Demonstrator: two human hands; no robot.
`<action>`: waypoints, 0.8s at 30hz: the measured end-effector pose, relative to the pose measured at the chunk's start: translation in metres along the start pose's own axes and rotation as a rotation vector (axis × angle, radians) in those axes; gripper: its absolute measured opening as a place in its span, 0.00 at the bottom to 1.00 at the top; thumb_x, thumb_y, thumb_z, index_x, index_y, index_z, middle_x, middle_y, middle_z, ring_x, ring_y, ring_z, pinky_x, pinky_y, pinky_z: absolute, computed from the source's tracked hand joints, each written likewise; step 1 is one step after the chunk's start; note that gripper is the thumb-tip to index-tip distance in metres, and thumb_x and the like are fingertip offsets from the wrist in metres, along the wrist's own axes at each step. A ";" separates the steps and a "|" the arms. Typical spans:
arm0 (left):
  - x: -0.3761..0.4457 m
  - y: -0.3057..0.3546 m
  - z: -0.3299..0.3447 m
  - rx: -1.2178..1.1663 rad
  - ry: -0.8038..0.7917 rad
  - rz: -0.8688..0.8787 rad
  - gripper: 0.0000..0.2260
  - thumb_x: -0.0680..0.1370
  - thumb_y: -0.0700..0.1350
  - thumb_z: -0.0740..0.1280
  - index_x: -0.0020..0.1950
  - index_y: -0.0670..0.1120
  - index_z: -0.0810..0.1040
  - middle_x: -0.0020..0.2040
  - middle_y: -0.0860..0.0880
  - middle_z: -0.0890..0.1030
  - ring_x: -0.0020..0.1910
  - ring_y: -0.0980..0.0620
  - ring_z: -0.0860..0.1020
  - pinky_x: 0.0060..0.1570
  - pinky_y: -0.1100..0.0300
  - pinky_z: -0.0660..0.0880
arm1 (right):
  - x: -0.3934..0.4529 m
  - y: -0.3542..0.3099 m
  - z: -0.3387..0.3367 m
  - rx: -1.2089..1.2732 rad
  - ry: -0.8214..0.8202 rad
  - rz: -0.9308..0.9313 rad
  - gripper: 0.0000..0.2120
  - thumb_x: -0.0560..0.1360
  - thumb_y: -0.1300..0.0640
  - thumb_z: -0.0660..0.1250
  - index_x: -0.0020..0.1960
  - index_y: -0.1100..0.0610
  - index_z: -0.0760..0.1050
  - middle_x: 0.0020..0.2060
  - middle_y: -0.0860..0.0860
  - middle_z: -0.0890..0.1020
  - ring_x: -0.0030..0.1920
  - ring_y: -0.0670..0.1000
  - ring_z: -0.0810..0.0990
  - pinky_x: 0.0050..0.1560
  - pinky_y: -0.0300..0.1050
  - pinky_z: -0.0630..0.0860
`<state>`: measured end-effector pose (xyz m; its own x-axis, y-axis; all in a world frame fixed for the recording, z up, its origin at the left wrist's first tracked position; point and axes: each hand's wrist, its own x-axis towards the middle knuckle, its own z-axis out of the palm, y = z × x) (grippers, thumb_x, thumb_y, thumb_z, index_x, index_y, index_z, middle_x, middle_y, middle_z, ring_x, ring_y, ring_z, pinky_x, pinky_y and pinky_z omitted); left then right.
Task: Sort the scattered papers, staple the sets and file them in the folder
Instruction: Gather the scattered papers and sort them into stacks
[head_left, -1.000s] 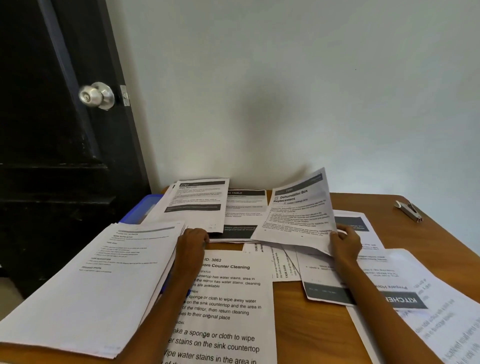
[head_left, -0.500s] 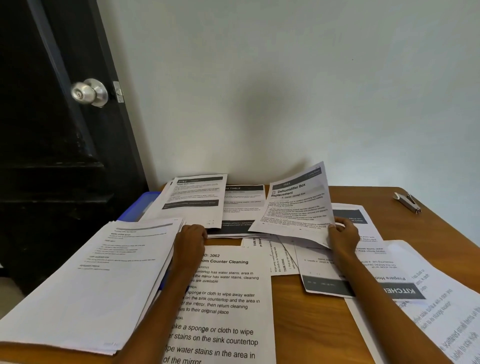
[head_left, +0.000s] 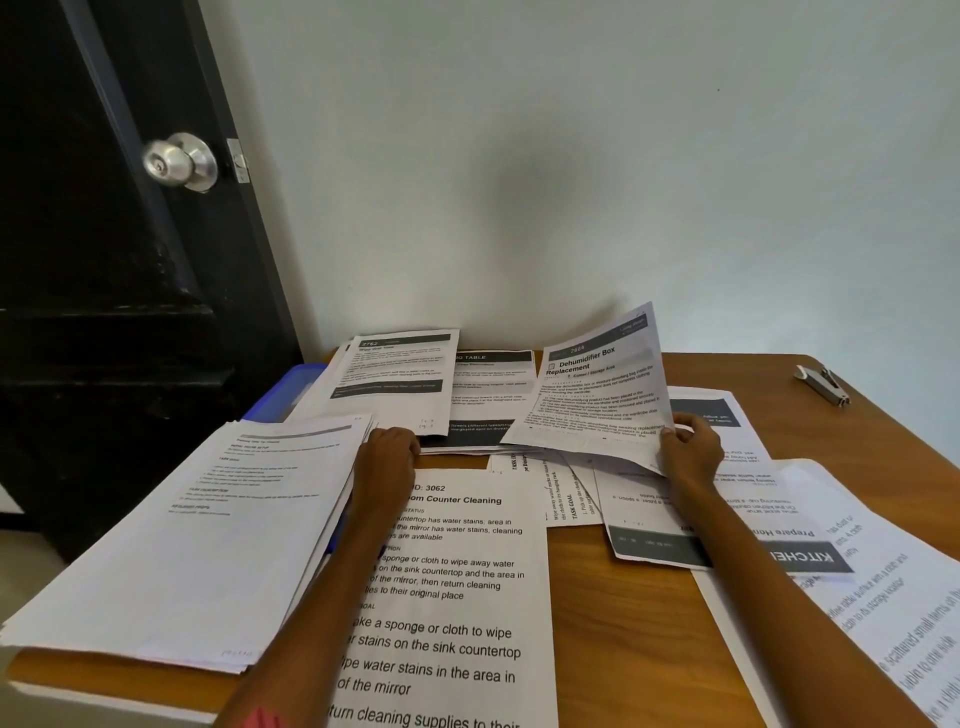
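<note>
Wooden table (head_left: 649, 639) strewn with papers | your right hand (head_left: 691, 451) pinches the lower right corner of the Dehumidifier Box Replacement sheet (head_left: 597, 384), lifted and tilted | your left hand (head_left: 387, 457) curled at the paper stack (head_left: 187, 530) edge, grasp unclear | blue folder (head_left: 291, 389) under sheets, far left | stapler (head_left: 825, 383) far right, apart.

One thick stack of white printed sheets (head_left: 197, 525); loose white printed pages too overlapped for an exact count. One small silver metal stapler (head_left: 823, 383). One blue plastic folder (head_left: 291, 389), two bare hands.
</note>
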<state>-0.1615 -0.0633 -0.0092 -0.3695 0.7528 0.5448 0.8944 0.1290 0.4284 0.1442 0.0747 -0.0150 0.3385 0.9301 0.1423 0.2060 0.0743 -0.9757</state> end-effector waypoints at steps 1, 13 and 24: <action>0.000 0.000 0.000 0.003 0.004 0.004 0.08 0.74 0.31 0.64 0.39 0.40 0.80 0.39 0.43 0.81 0.42 0.46 0.77 0.40 0.60 0.67 | 0.000 0.000 0.000 -0.003 0.000 0.000 0.12 0.78 0.64 0.62 0.60 0.63 0.72 0.60 0.60 0.77 0.57 0.59 0.78 0.48 0.44 0.76; -0.002 0.004 -0.005 -0.005 -0.017 -0.017 0.08 0.75 0.32 0.62 0.42 0.39 0.80 0.42 0.41 0.81 0.44 0.45 0.77 0.42 0.58 0.69 | -0.003 -0.001 -0.001 0.012 -0.003 -0.031 0.13 0.77 0.63 0.63 0.62 0.63 0.71 0.60 0.60 0.77 0.58 0.59 0.78 0.52 0.47 0.76; 0.007 0.015 -0.025 0.011 -0.211 -0.086 0.10 0.79 0.38 0.59 0.53 0.45 0.80 0.53 0.47 0.81 0.52 0.50 0.77 0.48 0.65 0.67 | -0.024 -0.018 -0.004 0.106 -0.065 -0.028 0.11 0.77 0.63 0.63 0.60 0.63 0.72 0.57 0.59 0.78 0.56 0.59 0.77 0.49 0.45 0.75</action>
<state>-0.1570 -0.0722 0.0186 -0.3848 0.8569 0.3430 0.8648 0.2049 0.4584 0.1358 0.0501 -0.0005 0.2735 0.9481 0.1621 0.1152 0.1350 -0.9841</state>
